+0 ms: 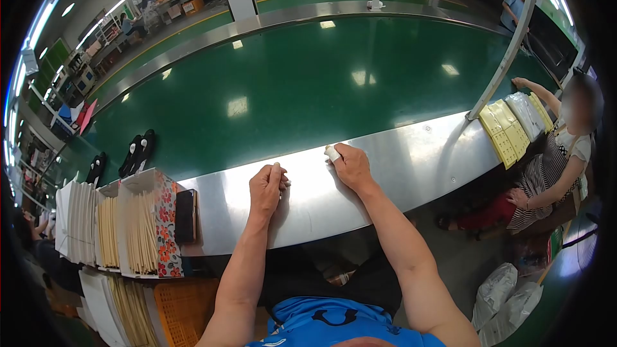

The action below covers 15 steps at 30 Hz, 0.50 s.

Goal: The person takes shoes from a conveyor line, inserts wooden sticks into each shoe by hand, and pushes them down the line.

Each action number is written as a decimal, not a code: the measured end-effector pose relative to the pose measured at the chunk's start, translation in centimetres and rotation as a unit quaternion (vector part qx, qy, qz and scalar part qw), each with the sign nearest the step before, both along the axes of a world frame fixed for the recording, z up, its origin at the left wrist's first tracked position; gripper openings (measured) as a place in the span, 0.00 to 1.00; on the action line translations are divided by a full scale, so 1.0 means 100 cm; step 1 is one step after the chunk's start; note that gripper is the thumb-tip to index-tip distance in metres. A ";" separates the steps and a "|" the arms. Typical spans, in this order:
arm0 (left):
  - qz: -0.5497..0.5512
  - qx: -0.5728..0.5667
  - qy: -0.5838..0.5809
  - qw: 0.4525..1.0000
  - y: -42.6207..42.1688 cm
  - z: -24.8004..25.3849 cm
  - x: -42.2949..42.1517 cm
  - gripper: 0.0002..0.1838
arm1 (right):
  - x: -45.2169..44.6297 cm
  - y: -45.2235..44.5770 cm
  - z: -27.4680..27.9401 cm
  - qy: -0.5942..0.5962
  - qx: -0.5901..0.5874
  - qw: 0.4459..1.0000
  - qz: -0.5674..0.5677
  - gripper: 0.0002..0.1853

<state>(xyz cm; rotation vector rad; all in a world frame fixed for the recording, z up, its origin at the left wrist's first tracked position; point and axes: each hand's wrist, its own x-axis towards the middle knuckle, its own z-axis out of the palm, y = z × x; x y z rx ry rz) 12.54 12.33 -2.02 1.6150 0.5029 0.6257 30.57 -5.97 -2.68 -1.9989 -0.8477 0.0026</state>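
My left hand (266, 189) rests on the bare metal edge (308, 218) of the bench, its fingers curled in and the thumb laid on top. Nothing shows in it. To its right, my right hand (350, 167) is also closed, at the border between the metal and the green belt (289, 103). A white wrap (332, 153) covers one of its digits, and I see no object in its grasp. The two hands are apart from each other.
Black shoes (137, 153) stand on the belt at left. Nearby are a box of pale strips (140, 234), a dark phone-like case (186, 216) and an orange basket (183, 311). At right, a seated person (546, 173) reaches past yellow sheets (504, 132) near a metal post (504, 58).
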 end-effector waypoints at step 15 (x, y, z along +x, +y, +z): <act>-0.003 -0.002 -0.008 1.000 0.000 0.000 0.000 0.21 | 0.001 0.000 -0.003 -0.012 0.010 1.000 0.002 0.20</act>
